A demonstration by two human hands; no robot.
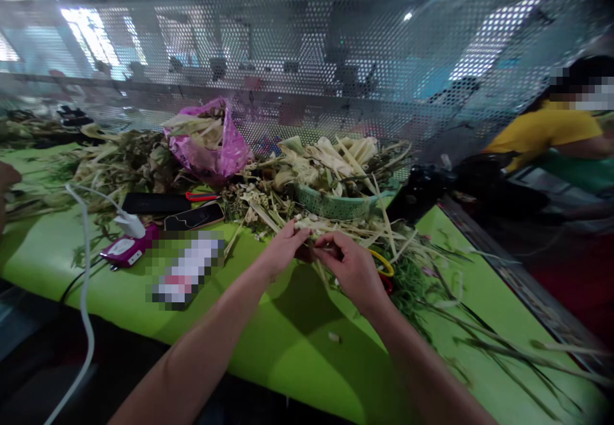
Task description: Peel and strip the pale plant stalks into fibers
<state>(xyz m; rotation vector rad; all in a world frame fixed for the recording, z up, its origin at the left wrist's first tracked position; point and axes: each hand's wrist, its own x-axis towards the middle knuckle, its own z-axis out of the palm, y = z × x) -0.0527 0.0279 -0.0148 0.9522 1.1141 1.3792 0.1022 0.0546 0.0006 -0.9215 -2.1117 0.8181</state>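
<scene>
Holding a pale leaf strip (311, 227) just above the desk (297, 348), near the basket (330, 206), I have my left hand (283, 249) and right hand (352, 270) both in a closed grip on it, so I think I am splitting it, which next needs a slow, steady pull.

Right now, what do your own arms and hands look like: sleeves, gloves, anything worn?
Both forearms are bare up to the picture's edge: no sleeves in view. The left hand and right hand wear no gloves, and I see no watch, bracelet or ring.
</scene>
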